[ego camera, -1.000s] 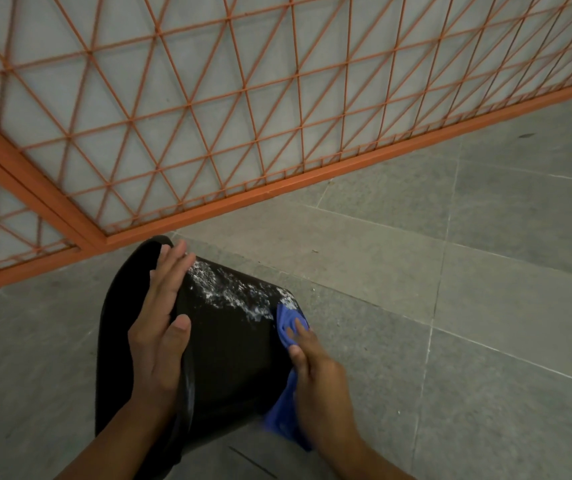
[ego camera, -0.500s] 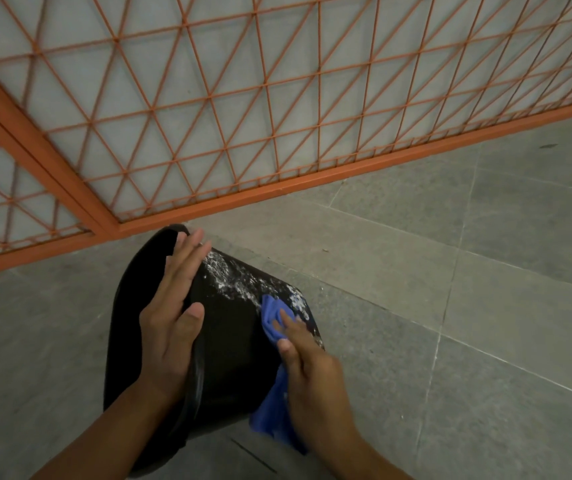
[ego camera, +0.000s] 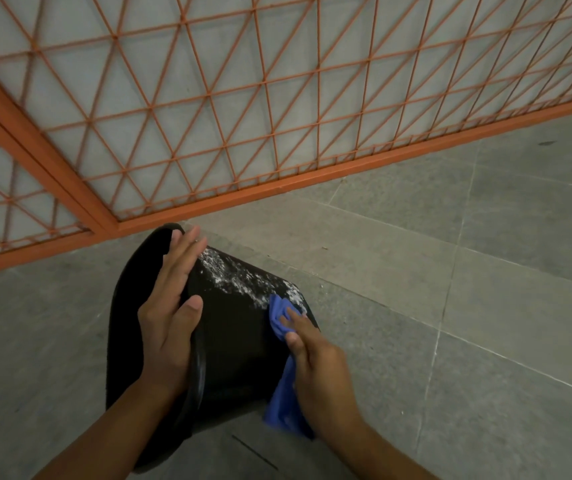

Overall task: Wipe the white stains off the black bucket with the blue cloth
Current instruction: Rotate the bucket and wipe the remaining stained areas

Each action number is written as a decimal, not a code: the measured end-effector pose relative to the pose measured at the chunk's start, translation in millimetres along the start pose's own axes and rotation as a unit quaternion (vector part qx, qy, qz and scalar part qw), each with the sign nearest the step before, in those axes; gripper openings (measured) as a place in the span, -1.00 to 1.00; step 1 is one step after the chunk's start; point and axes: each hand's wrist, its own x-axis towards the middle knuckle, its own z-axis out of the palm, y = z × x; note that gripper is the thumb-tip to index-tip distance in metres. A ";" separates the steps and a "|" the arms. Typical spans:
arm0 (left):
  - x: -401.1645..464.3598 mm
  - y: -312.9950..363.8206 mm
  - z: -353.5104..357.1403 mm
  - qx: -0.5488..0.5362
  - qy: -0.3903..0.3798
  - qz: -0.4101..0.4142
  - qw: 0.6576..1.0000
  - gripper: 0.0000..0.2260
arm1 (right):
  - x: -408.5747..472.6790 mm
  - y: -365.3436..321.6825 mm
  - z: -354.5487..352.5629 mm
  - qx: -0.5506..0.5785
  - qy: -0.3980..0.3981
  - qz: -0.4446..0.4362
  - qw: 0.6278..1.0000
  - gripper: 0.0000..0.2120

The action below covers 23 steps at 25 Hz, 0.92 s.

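**Bucket lying on its side on the grey floor, both hands on it**

Bucket [ego camera: 232, 334], black and smooth, tipped on its side on the floor [ego camera: 450, 306], low and left of centre in the head view; open mouth turned left, thick rolled rim curving under the left wrist. Inside too dark to make out.

Left hand [ego camera: 170, 306] laid flat on the bucket's wall beside the rim, fingers straight and together, thumb out to the side. Right hand [ego camera: 315, 362] curled round the blue cloth [ego camera: 279, 320], forefinger pressing a bunched fold against the wall at the bucket's base end; rest of the cloth hanging soft and crumpled beneath the palm, down to the floor.

White stains [ego camera: 239, 278] flecked in a rough, powdery band across the upper wall, from the left fingertips to the cloth.

Floor of large dull grey stone tiles, thin pale joints.

Beyond, an orange metal fence [ego camera: 277, 98]: thick frame, thin bars crossing in triangles, pale grey panel behind.
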 end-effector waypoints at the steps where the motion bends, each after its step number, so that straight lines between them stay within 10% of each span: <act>1: -0.5 -0.4 -0.5 -0.001 0.001 -0.005 1.000 -0.37 | 10.1 3.9 -1.3 -0.003 0.000 0.007 1.000 -0.69; 23: -4.1 -2.9 -6.3 -0.003 0.003 -0.015 1.000 -0.37 | 17.7 14.4 -4.0 0.011 0.025 0.056 0.998 -0.70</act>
